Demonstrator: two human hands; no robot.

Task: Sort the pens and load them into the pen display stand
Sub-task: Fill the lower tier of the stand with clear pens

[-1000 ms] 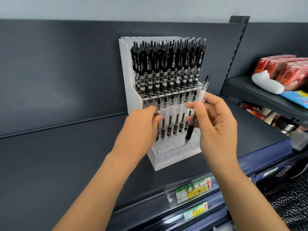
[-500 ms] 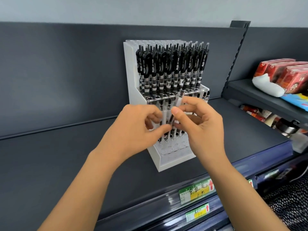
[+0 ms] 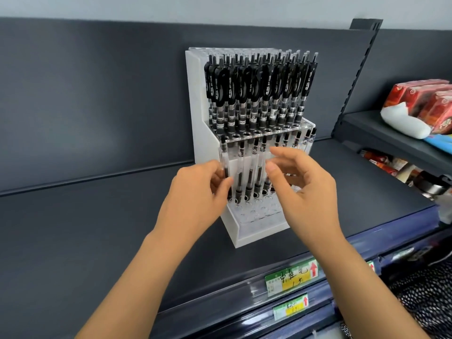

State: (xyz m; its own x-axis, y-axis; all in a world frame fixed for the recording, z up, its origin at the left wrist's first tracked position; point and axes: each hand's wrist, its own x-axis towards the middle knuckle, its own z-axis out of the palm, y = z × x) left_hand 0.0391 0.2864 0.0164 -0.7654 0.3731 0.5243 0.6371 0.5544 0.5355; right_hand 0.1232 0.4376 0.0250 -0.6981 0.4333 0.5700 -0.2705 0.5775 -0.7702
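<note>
A: Stand position?

B: White pen display stand (image 3: 241, 231) sits on the dark shelf (image 3: 73, 241), back against the grey rear panel. Two tiers. Upper tier packed with black-clipped pens (image 3: 261, 86), upright, rows deep.

A: Lower tier?

B: Partly loaded. A row of clear-barrelled pens (image 3: 249, 172) stands along its back holes; the front holes show bare.

A: Left hand?

B: Left hand (image 3: 195, 194) at the lower tier's left end. Thumb and fingers pinched on one clear pen (image 3: 224, 157), upright, at the leftmost place in that row. Tip hidden behind the fingers; cannot tell whether it is seated in a hole.

A: Right hand?

B: Right hand (image 3: 303, 192) in front of the lower tier's right half. Fingers spread and loosely curled, thumb apart from forefinger, nothing visible between them. Forefinger tip near the top of the lower-tier pens; contact not discernible.

A: Surroundings?

B: Price label (image 3: 292, 277), green and yellow with a red arrow, on the shelf's front rail. Red packets (image 3: 420, 99) on the neighbouring shelf at right
</note>
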